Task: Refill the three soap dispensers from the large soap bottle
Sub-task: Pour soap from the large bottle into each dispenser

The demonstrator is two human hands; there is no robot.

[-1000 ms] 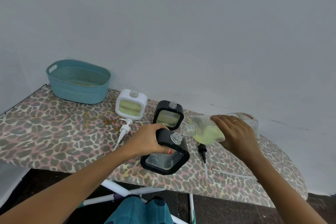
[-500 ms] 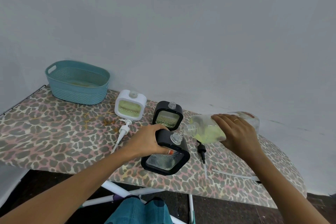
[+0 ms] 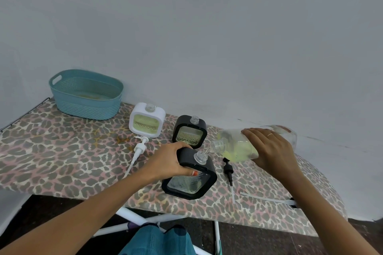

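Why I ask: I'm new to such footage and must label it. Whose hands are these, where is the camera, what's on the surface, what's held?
No machine: a person's two bare hands, filmed by a head-worn camera looking down. The left hand grips a tilted black soap dispenser on a leopard-print ironing board. The right hand holds the large soap bottle tipped sideways, mouth at that dispenser's open neck. Behind stand a white dispenser and a second black dispenser, uncapped. A white pump, a black pump and a teal basket also sit there.
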